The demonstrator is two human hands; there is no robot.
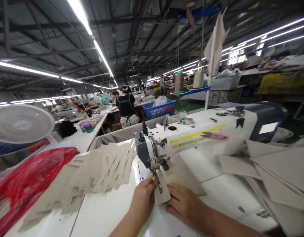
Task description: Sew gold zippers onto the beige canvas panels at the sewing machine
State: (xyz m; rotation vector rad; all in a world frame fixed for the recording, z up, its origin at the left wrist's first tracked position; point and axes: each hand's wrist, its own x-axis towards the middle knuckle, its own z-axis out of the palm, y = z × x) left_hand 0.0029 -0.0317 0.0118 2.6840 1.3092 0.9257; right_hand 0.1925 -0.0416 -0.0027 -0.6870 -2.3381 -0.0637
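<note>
A white sewing machine (pixel 201 131) stands before me, its presser foot and needle area low at its left end. Under it lies a small beige fabric piece (pixel 163 197) with a brass-coloured metal part, apparently a zipper (pixel 160 187), along its middle. My left hand (pixel 143 196) pinches the piece's left edge close to the needle. On the opposite edge my right hand (pixel 186 204) has its fingers closed, the thumb tucked low. A larger beige panel (pixel 182 172) extends behind the right hand, under the machine arm; whether it joins the small piece is hidden.
Overlapping beige cut pieces (pixel 99 168) with slots cover the table's left side, beside a red plastic bag (pixel 40 177). More beige panels (pixel 277 174) lie at right. Pink-handled thread snips (pixel 216 135) rest on the machine. Beyond are a fan (pixel 22 124), blue basket (pixel 159 110) and a person (pixel 127 105).
</note>
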